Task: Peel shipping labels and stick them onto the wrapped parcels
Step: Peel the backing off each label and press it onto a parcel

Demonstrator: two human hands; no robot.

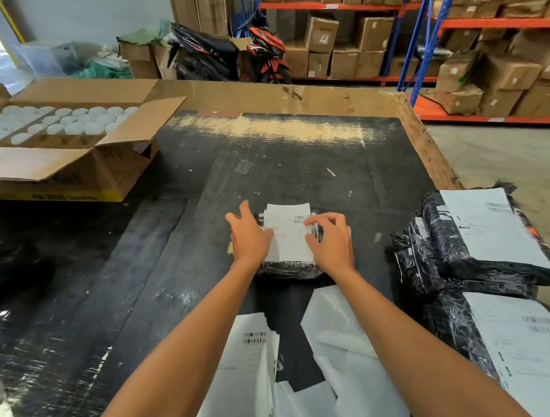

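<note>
A small parcel (290, 269) wrapped in black plastic lies in the middle of the black table (179, 220). A white shipping label (288, 232) with a barcode lies on top of it. My left hand (249, 234) presses the label's left side with straight fingers. My right hand (329, 239) rests on the label's right side, its fingers bent down onto the paper near the barcode. A stack of unpeeled labels (248, 349) lies near me, beside peeled white backing sheets (346, 364).
Labelled black parcels (484, 233) are piled at the right table edge. An open cardboard box of white-lidded jars (58, 123) sits at the left. A cardboard wall (343, 101) edges the table's far side. Shelves of cartons and a motorbike stand behind.
</note>
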